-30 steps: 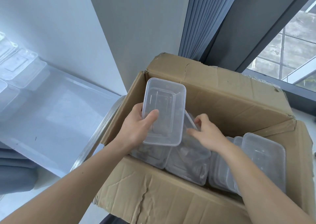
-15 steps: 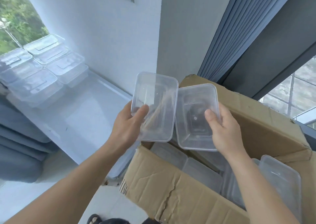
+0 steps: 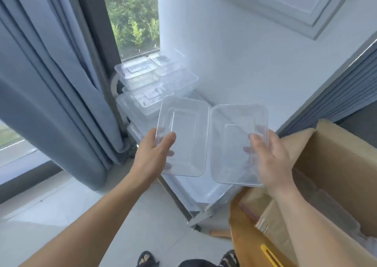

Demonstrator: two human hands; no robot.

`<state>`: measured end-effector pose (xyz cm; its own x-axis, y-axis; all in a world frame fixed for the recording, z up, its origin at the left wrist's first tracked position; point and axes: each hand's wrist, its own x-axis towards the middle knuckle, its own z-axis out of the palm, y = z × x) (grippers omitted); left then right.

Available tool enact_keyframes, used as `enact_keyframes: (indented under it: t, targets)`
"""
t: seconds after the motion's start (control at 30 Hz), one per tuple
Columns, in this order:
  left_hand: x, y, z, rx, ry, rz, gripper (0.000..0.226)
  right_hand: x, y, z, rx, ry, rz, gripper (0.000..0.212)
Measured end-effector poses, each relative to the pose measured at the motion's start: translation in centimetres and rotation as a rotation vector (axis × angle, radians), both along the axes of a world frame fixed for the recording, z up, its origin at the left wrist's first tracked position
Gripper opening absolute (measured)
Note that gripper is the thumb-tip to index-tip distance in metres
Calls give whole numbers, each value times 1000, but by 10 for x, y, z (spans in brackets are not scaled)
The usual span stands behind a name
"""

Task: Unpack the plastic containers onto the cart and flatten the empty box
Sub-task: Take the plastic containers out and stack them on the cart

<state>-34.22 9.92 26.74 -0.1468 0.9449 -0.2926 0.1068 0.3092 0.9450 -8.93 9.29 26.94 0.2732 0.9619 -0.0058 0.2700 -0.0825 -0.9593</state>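
Observation:
My left hand (image 3: 152, 154) grips a clear plastic container (image 3: 184, 136) by its near left edge, thumb on top. My right hand (image 3: 271, 156) grips a second clear container (image 3: 232, 144) by its right side. Both containers hang side by side above the near end of the white cart top (image 3: 204, 187). Several clear containers (image 3: 146, 83) stand stacked at the cart's far end by the window. The open cardboard box (image 3: 330, 164) sits at the right, its inside mostly hidden behind my right arm.
A blue-grey curtain (image 3: 51, 83) hangs at the left beside a dark window frame. A white wall runs behind the cart. Pale floor tiles (image 3: 81, 215) lie below my left arm. My feet in sandals show at the bottom edge.
Both hands lifted the two containers out of the box and carried them left over the cart. The view swung left, so the box now sits at the right edge.

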Motion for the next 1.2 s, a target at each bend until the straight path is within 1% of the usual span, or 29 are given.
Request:
enact_keyframes:
  t: [0.07, 0.17, 0.2, 0.27, 0.3, 0.47, 0.63, 0.67, 0.73, 0.87, 0.97, 1.2]
  targets:
    - [-38, -4, -1, -12, 22, 38, 20, -37, 6, -5, -21, 27, 46, 12]
    - [-78, -3, -2, -31, 48, 75, 18, -79, 15, -9, -58, 104, 82, 10]
    - [-87, 0, -3, -40, 44, 80, 17, -89, 19, -9, -81, 127, 95, 14]
    - [-100, 7, -5, -54, 32, 81, 16, -105, 30, -9, -121, 160, 126, 35]
    - [-104, 12, -6, -62, 25, 78, 17, -110, 36, -9, -133, 174, 134, 41]
    - [-117, 54, -5, -62, 28, 50, 19, -122, 77, -16, -154, 219, 108, 28]
    - [-130, 115, -2, -71, 75, 16, 38, -134, 135, -24, -159, 269, 70, 25]
    - [-133, 128, -1, -73, 93, 15, 39, -136, 147, -26, -157, 275, 60, 21]
    - [-138, 151, -1, -69, 133, 14, 33, -140, 169, -26, -156, 279, 40, 14]
    - [-146, 190, -4, -61, 174, 10, 27, -142, 204, -23, -154, 270, -3, 12]
    - [-150, 215, -8, -91, 147, -20, 22, -142, 226, -26, -166, 252, -69, 11]
    - [-173, 290, -19, -124, 166, -202, 38, -163, 276, -46, -234, 209, -256, 14]
